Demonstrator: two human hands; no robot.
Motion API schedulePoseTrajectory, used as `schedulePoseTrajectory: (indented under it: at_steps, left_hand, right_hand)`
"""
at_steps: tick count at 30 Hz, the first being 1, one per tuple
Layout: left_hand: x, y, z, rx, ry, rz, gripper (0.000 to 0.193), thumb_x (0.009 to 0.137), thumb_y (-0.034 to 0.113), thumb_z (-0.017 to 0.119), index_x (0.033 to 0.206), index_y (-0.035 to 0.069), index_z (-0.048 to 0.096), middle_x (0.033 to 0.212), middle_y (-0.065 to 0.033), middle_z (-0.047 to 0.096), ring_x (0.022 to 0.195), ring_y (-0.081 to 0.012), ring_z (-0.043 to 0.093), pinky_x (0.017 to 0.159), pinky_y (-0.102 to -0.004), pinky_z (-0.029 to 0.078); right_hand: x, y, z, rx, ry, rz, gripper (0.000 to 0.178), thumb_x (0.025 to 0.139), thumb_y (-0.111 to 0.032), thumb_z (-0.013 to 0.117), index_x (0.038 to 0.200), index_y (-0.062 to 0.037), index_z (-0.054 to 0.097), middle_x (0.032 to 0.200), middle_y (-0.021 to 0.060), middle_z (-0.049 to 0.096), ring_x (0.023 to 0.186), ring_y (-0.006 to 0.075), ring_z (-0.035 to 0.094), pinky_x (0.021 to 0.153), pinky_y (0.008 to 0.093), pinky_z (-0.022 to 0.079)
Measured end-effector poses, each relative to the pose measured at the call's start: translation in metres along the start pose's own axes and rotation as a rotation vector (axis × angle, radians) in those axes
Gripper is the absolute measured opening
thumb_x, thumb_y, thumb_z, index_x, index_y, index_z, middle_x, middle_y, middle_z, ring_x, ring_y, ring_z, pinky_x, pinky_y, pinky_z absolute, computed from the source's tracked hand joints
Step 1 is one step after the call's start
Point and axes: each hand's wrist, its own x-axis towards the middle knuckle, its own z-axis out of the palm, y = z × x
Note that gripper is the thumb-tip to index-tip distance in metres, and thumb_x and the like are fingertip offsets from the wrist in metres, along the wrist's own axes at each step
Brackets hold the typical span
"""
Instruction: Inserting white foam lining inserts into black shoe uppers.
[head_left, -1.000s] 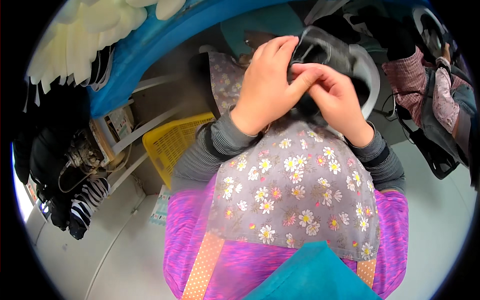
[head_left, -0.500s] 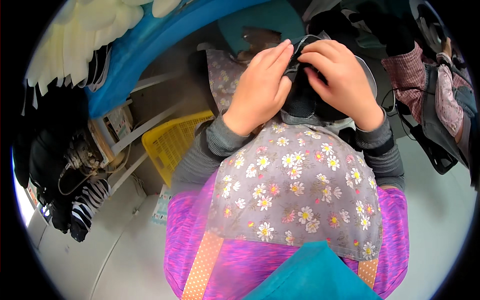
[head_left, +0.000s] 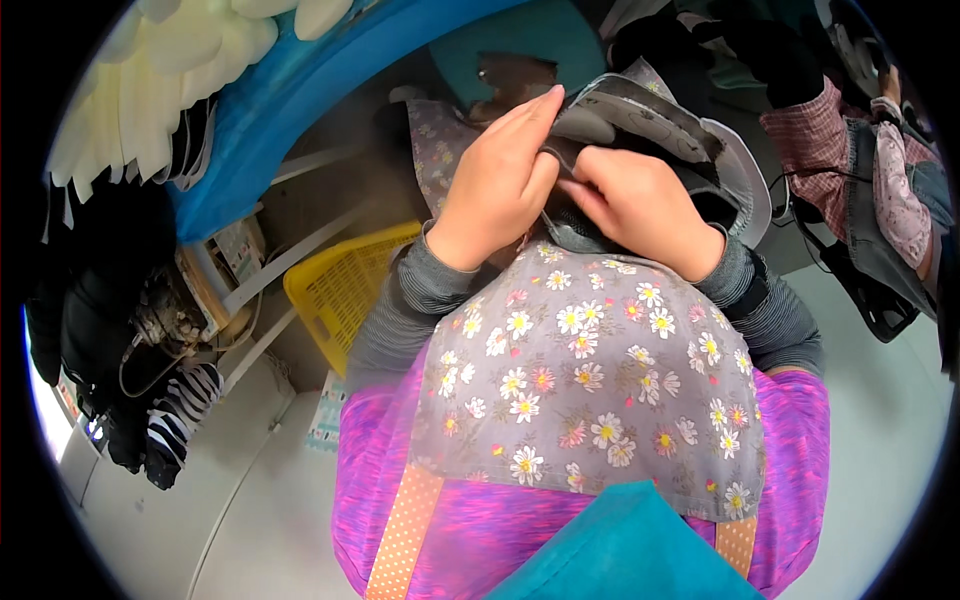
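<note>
Dark shoe piece [head_left: 655, 125]: upper middle of the frame, right of centre, between and beyond the two hands. A grey board-like part with faint marks faces up; a pale curved rim [head_left: 755, 190] stands just right of it. Whether rim and piece are joined: cannot tell.

Left hand [head_left: 495, 190]: upper middle, back toward camera. Fingers straight and close together, slanting to upper right along the near edge of the piece; thumb bent inward. Whether the fingers grip the edge or only lie against it: cannot tell.

Right hand [head_left: 645, 205]: just right of the left hand. Fingers curled; thumb and forefinger pinch the dark edge of the piece. Remaining fingertips hidden.

Below the hands, a grey flowered apron [head_left: 590, 380] lies over a purple garment [head_left: 370, 490]; teal cloth [head_left: 620, 550] at bottom centre.

Surroundings: stacked white soles [head_left: 170, 80], upper left, beside a blue table edge [head_left: 235, 160]. Yellow basket [head_left: 310, 300], left of the left forearm, tilted. Black-and-white striped piece [head_left: 185, 410], lower left. Teal round surface [head_left: 575, 40], top middle. A co-worker's checked garment [head_left: 800, 125] and patterned sleeve [head_left: 900, 205], upper right.
</note>
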Motion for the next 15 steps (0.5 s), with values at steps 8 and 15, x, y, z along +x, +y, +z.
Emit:
schedulePoseTrajectory:
  at_steps: [8, 15]
  left_hand:
    - [0.0, -0.001, -0.002, -0.001, -0.015, 0.042, 0.057, 0.083, -0.001, 0.045, 0.14, -0.003, 0.047, 0.132, -0.0261, 0.056, 0.122, -0.0373, 0.056, 0.105, -0.0373, 0.041]
    - [-0.001, -0.004, -0.004, -0.059, -0.068, -0.002, 0.058, 0.083, -0.002, 0.043, 0.141, -0.003, 0.046, 0.135, -0.0249, 0.055, 0.125, -0.0352, 0.055, 0.106, -0.0362, 0.041]
  right_hand:
    - [0.006, 0.017, 0.003, -0.126, 0.16, -0.041, 0.019, 0.081, -0.014, 0.071, 0.092, -0.0073, 0.057, 0.079, 0.0081, 0.06, 0.076, 0.0284, 0.062, 0.065, 0.0394, 0.05]
    - [0.012, 0.017, 0.003, -0.102, 0.261, -0.006, 0.015, 0.081, -0.013, 0.071, 0.079, -0.0071, 0.057, 0.07, 0.0082, 0.06, 0.066, 0.028, 0.062, 0.058, 0.0377, 0.049]
